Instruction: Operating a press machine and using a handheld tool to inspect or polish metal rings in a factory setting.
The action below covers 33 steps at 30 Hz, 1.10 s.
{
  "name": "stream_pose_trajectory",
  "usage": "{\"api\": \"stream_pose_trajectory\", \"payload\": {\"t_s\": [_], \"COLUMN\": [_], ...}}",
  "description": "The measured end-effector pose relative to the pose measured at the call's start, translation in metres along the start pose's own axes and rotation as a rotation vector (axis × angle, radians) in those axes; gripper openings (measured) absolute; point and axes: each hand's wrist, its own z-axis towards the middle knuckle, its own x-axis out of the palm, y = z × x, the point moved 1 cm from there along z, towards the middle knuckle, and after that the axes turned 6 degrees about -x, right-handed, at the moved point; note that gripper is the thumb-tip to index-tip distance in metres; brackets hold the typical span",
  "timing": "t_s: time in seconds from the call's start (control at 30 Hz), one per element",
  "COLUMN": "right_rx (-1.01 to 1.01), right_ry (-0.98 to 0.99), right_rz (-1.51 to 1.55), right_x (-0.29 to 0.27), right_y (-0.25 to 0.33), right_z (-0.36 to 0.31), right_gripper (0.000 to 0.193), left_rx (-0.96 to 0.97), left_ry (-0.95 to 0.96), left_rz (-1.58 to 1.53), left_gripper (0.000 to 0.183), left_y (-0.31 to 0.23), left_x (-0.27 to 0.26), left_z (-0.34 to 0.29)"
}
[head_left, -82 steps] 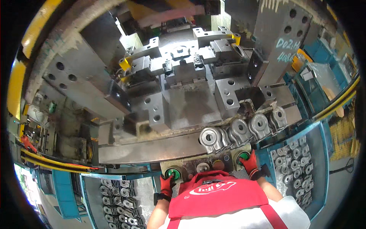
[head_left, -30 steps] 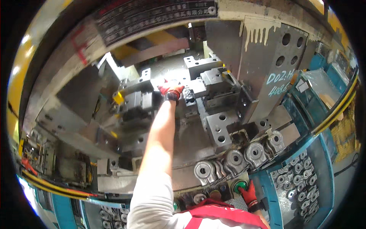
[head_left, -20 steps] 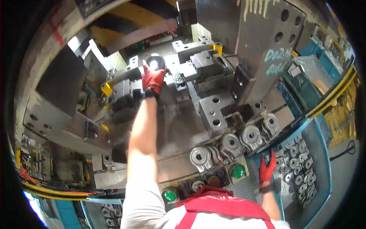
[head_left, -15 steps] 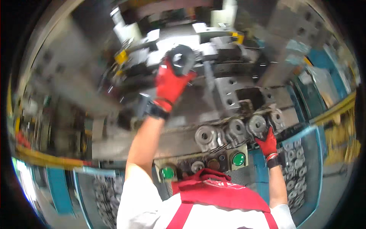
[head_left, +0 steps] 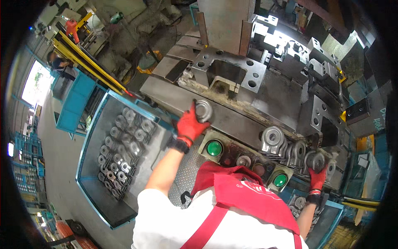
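My left hand (head_left: 190,128), in a red glove with a dark wrist band, is closed on a ring-shaped stamped metal part (head_left: 204,110). It holds the part over the front ledge of the press, just above the left green button (head_left: 214,148). At the right, my right hand (head_left: 318,179), also red-gloved, grips the lower edge of another stamped metal part (head_left: 317,159). That part is at the right end of a row of similar metal parts (head_left: 272,139) leaning together on the ledge. My right fingertips are partly hidden by the part.
A blue-rimmed bin (head_left: 85,178) at the left holds several stacked stamped parts (head_left: 120,162). Another bin (head_left: 331,220) with parts is at the lower right. Steel die blocks (head_left: 232,62) rise behind the ledge. A control panel (head_left: 244,161) sits before me. A distant person (head_left: 58,62) is far left.
The view has swung left, bringing the left bin fully in. My left hand has come back from the die with the part, to the front ledge. My right hand stays at the row.
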Motion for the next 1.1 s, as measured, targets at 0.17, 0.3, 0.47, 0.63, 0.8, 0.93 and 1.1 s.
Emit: {"api": "stream_pose_trajectory", "payload": {"t_s": [0.17,0.3,0.47,0.63,0.8,0.93,1.1], "right_rx": [0.09,-0.08,-0.131,-0.546,-0.329,-0.165,-0.129], "right_ry": [-0.003,0.09,0.179,-0.11,-0.155,0.007,0.0], "right_rz": [0.33,0.594,0.678,0.275,-0.037,-0.028,-0.376], "right_x": [-0.043,-0.063,-0.077,-0.052,-0.029,-0.003,0.117], "right_y": [0.052,0.128,0.273,0.328,0.385,0.427,0.39], "right_z": [-0.042,-0.05,-0.023,0.081,0.19,0.244,0.393], "right_gripper": [0.09,0.085,0.086,0.089,0.101,0.107,0.079], "left_rx": [-0.037,-0.14,-0.212,-0.089,0.113,0.026,-0.044], "left_ry": [-0.081,-0.045,-0.052,0.001,-0.43,-0.43,-0.423], "left_rz": [0.148,0.234,0.235,0.096,0.079,-0.076,-0.172], "left_gripper": [0.103,0.1,0.093,0.089,0.076,0.072,0.07], "left_y": [0.048,0.055,0.058,0.039,0.072,0.094,0.145], "left_x": [0.01,0.019,0.024,0.001,0.002,-0.013,0.012], "left_z": [0.062,0.1,0.114,0.093,0.078,0.054,0.047]}}
